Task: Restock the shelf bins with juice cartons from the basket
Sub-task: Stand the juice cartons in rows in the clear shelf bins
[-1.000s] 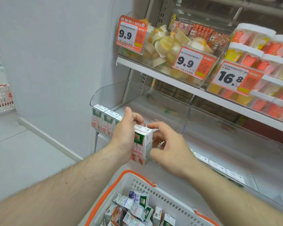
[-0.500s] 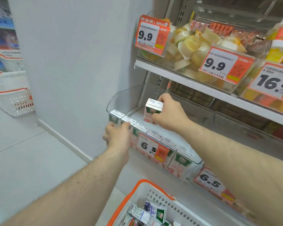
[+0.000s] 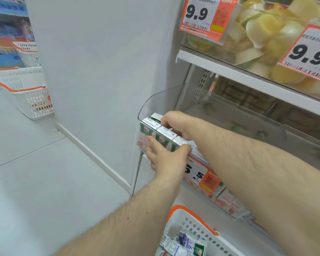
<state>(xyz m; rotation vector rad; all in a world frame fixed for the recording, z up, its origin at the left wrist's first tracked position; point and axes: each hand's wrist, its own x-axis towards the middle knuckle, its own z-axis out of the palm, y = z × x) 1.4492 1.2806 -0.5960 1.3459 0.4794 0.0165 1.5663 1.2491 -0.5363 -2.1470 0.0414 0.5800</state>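
At the left end of the lower shelf, a clear plastic bin (image 3: 155, 100) holds a front row of juice cartons (image 3: 162, 136) standing upright side by side, their green-and-white faces pressed against the bin's front wall. Both bare hands are at this corner. The left hand (image 3: 166, 159) comes up from below, outside the bin; its fingers lie fairly straight and spread across the front wall over the cartons' faces, with the thumb hooked up near the top edge, and it does not seem to be gripping anything. The right hand (image 3: 175, 122) reaches over the row from the right, knuckles up and fingers curled downward behind the front cartons; a single carton (image 3: 156, 116) stands just behind the row at the bin's left end, right at those fingertips, though the grip itself is hidden, so whether the hand actually holds it cannot be told. An orange price tag (image 3: 203, 177) reading 6.5 is fixed to the bin front just right of the left hand, partly covered by the right forearm. Below, at the bottom edge of the view, a white basket (image 3: 196, 227) with an orange rim contains more small cartons lying loose. On the shelf above, yellow cups (image 3: 266, 28) fill another bin behind 9.9 tags. Far left, on the floor, stands another basket (image 3: 26, 91).
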